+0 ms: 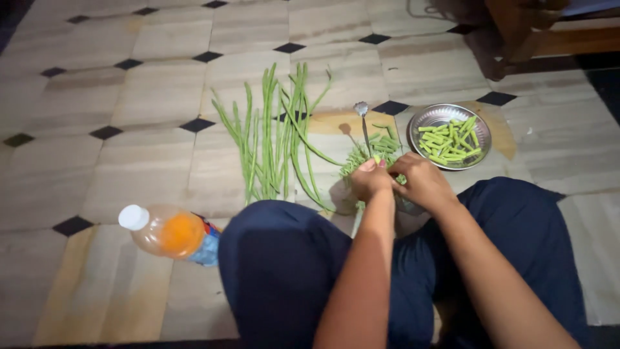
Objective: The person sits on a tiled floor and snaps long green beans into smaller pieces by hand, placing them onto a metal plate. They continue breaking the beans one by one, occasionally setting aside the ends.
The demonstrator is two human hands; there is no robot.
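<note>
Green long beans (274,136) lie spread on the tiled floor ahead, and both hands are pinched around one short green bean piece (377,159). Left hand (370,179) and right hand (423,183) are touching, near the round steel plate (433,116) of cut pieces.

One steel plate (479,129) right of the hands, one spoon (363,116) beyond them, one orange-drink bottle (169,234) left; the long beans (271,129) are too many to count.
</note>
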